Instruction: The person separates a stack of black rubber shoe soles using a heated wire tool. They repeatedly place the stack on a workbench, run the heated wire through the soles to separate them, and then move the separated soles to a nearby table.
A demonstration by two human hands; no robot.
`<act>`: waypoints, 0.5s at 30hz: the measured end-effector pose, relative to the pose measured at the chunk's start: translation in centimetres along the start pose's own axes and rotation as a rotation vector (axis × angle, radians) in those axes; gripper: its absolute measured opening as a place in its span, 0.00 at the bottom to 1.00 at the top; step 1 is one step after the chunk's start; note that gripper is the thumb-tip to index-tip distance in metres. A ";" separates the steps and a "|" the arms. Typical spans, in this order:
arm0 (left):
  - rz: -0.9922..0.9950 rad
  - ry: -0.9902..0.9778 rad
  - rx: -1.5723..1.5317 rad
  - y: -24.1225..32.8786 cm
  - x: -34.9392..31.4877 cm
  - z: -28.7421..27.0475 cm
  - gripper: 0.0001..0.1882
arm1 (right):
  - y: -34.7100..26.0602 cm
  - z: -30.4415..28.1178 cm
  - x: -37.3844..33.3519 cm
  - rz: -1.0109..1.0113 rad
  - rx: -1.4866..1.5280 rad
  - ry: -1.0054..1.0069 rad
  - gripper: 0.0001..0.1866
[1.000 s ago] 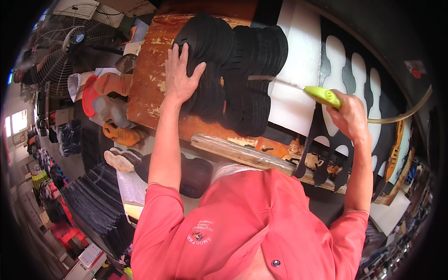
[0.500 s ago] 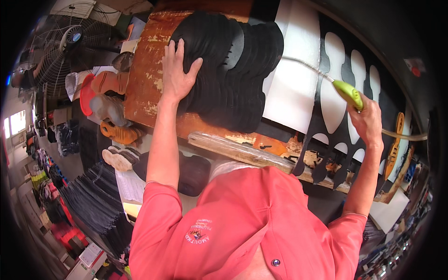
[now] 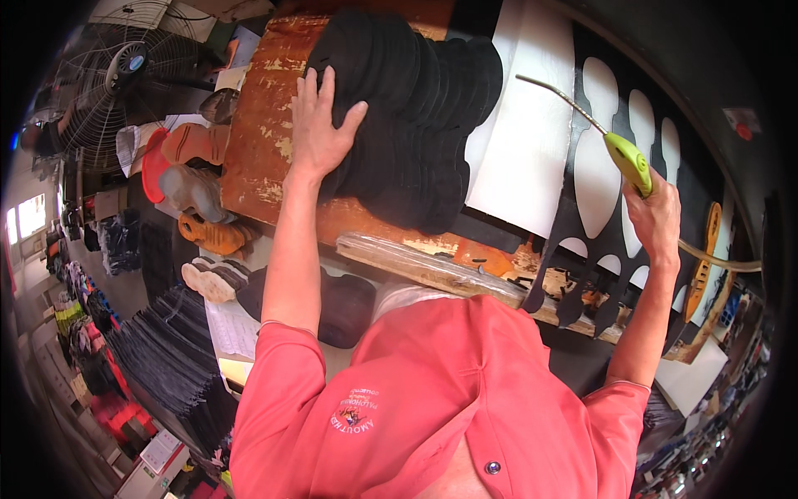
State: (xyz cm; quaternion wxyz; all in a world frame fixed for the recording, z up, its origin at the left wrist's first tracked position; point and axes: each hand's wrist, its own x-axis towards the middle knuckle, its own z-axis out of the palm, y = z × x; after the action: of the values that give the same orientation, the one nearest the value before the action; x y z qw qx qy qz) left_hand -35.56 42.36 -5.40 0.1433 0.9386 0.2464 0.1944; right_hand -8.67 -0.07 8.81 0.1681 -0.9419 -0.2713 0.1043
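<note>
Cutting looks done; what remains is unclear

Left hand (image 3: 320, 141), open, fingers spread, rests against fanned black pieces (image 3: 399, 125) on the brown worktop (image 3: 258, 166). Right hand (image 3: 655, 214) grips a green blow gun (image 3: 629, 164), nozzle (image 3: 573, 106) above the white sheet (image 3: 524, 158).

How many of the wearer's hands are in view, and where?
2: left hand at the left edge of the black pieces; right hand around the green-handled tool, fingers partly hidden.

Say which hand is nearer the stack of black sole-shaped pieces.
Left. The left hand rests against the left side of the stack; the right hand is away to its right, past the white sheet, holding a green-handled nozzle.
</note>
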 end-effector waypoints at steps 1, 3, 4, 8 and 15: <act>0.020 -0.004 0.008 0.0 0.0 0.0 0.46 | -0.1 0.2 -0.1 -0.030 -0.032 -0.008 0.09; -0.002 -0.007 -0.002 0.0 0.1 0.0 0.46 | -0.2 0.5 -0.2 -0.140 -0.115 -0.144 0.10; -0.029 -0.038 0.000 0.0 0.1 0.0 0.46 | -0.2 0.7 -0.3 -0.183 -0.152 -0.198 0.10; -0.025 -0.021 -0.030 -0.2 0.1 -0.2 0.45 | -0.4 1.1 0.1 -0.036 -0.041 -0.081 0.12; -0.029 -0.020 -0.038 -0.4 -0.3 -0.3 0.43 | -2.1 1.3 -0.4 -0.199 -0.076 -0.308 0.10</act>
State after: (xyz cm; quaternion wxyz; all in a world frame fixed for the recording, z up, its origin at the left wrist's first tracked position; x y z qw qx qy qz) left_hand -36.07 42.61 -5.32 0.1666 0.9339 0.2548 0.1874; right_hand -10.41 1.71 8.41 0.0984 -0.8890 -0.3895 0.2198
